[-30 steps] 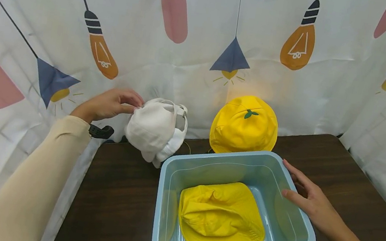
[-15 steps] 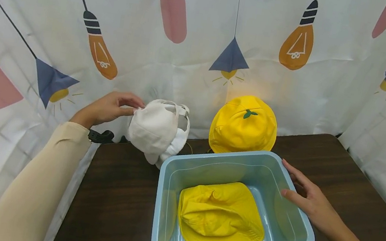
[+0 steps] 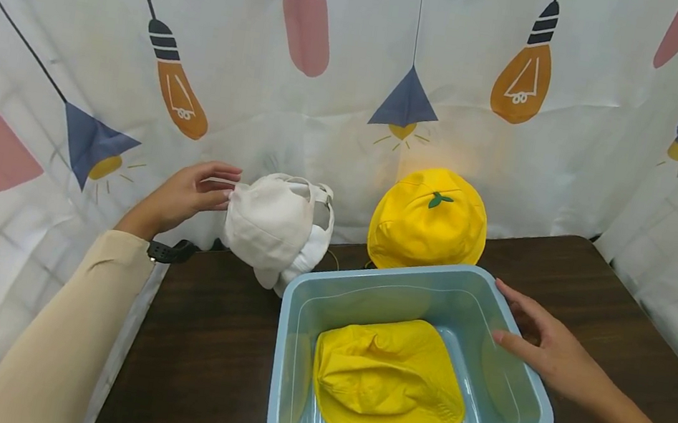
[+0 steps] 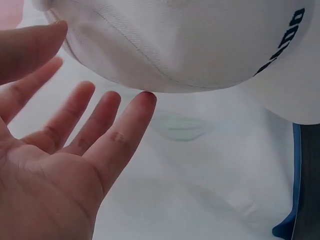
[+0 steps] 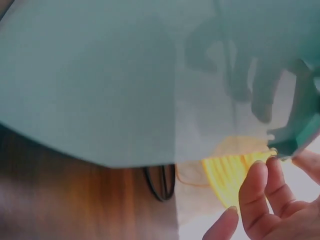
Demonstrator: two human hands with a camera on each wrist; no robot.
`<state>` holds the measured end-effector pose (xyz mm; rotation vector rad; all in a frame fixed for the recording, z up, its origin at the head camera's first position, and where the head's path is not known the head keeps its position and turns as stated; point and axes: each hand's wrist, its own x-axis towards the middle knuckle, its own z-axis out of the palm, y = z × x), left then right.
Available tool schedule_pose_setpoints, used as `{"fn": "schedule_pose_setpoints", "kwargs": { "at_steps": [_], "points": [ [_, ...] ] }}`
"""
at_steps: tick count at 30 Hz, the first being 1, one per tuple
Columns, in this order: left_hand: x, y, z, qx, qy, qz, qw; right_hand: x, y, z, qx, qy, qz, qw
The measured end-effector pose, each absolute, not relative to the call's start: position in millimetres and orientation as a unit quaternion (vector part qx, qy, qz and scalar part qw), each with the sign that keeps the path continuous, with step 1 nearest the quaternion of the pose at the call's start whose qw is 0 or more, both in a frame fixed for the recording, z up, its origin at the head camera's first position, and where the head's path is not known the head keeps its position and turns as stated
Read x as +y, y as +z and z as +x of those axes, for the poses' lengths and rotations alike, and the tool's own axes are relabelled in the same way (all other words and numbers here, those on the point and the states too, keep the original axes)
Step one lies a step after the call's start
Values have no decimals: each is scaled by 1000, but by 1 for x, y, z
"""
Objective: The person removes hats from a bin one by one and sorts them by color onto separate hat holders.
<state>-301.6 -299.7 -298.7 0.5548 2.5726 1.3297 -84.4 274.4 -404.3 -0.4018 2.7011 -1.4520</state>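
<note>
At the left back of the table, a white cap (image 3: 269, 220) is set on top of another white cap, with its strap opening facing right. My left hand (image 3: 181, 198) is beside it with loose, spread fingers. In the left wrist view a fingertip (image 4: 146, 100) meets the cap's lower edge, where dark lettering shows. My right hand (image 3: 556, 354) grips the right rim of a light blue plastic tub (image 3: 281, 362), thumb inside and fingers outside. Inside the tub lies a crumpled yellow cap (image 3: 386, 384). Curled fingers (image 5: 252, 195) show beneath the tub's wall in the right wrist view.
A yellow bucket hat (image 3: 432, 217) with a green leaf stands behind the tub. The dark wooden table (image 3: 194, 364) runs back to a white curtain (image 3: 324, 130) printed with lamps. A black loop of cable (image 5: 162, 185) hangs below the tub's wall.
My left hand has let go of the white cap's edge and drawn slightly left, its fingers looser. The cap has shifted a little to the right. The right hand still holds the tub.
</note>
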Motion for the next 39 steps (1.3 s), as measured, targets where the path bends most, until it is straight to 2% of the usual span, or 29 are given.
{"fn": "schedule_pose_setpoints", "kwargs": {
  "at_steps": [4,10,13,15,25,33,39],
  "points": [
    [-305,-302,-296,858,478,164,90,275,-392,-92,911,-389,-140,-15],
    [-311,-309,-287,854,498,127,83,261,-362,-110,937,-291,-142,-129],
    [-312,-312,-281,857,496,111,81,247,-343,-124,929,-270,-177,-181],
    [-311,-313,-276,862,491,105,78,236,-330,-133,923,-263,-204,-194],
    [-302,-318,-247,879,461,74,96,170,-272,-180,929,-228,-274,-95],
    [-304,-332,-241,863,478,92,138,115,-248,-229,916,-267,-291,-67],
    [-307,-341,-238,849,496,103,150,76,-237,-257,913,-285,-288,-46]
  ]
}}
